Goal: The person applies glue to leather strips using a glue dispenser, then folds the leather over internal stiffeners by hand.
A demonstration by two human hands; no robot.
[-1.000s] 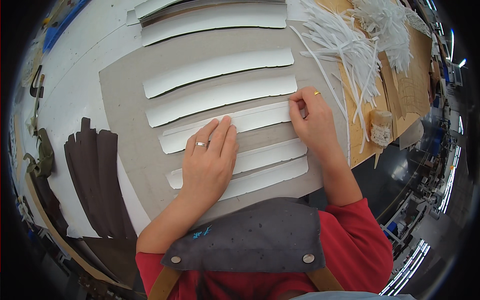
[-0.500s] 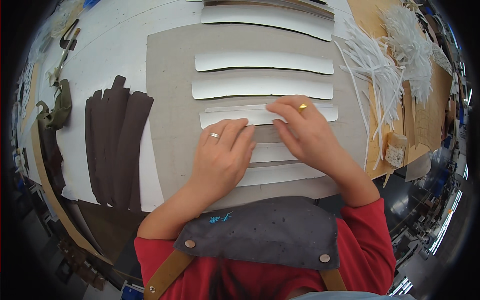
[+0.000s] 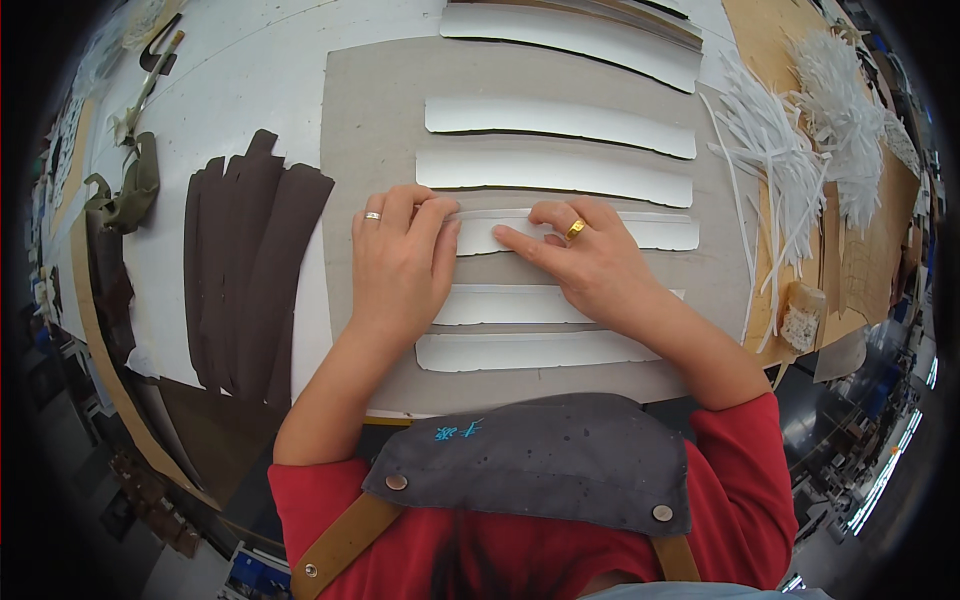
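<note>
Several curved white strips lie in a row on a grey board (image 3: 380, 110). My left hand (image 3: 400, 262), with a ring, lies flat with fingers together on the left end of the middle white strip (image 3: 650, 232). My right hand (image 3: 585, 265), also ringed, presses its fingertips on the same strip just right of the left hand. Two more white strips (image 3: 540, 350) lie below the hands, partly under my wrists. Two others (image 3: 555, 170) lie above.
Dark brown strips (image 3: 250, 260) lie on the white table to the left. A pile of thin white offcuts (image 3: 790, 150) sits at the right on a brown board. Tools and olive straps (image 3: 125, 190) lie at the far left. The table edge runs under my chest.
My right hand slid left along the middle strip until its fingertips met the left hand. The view shifted, so the board appears higher and more centred.
</note>
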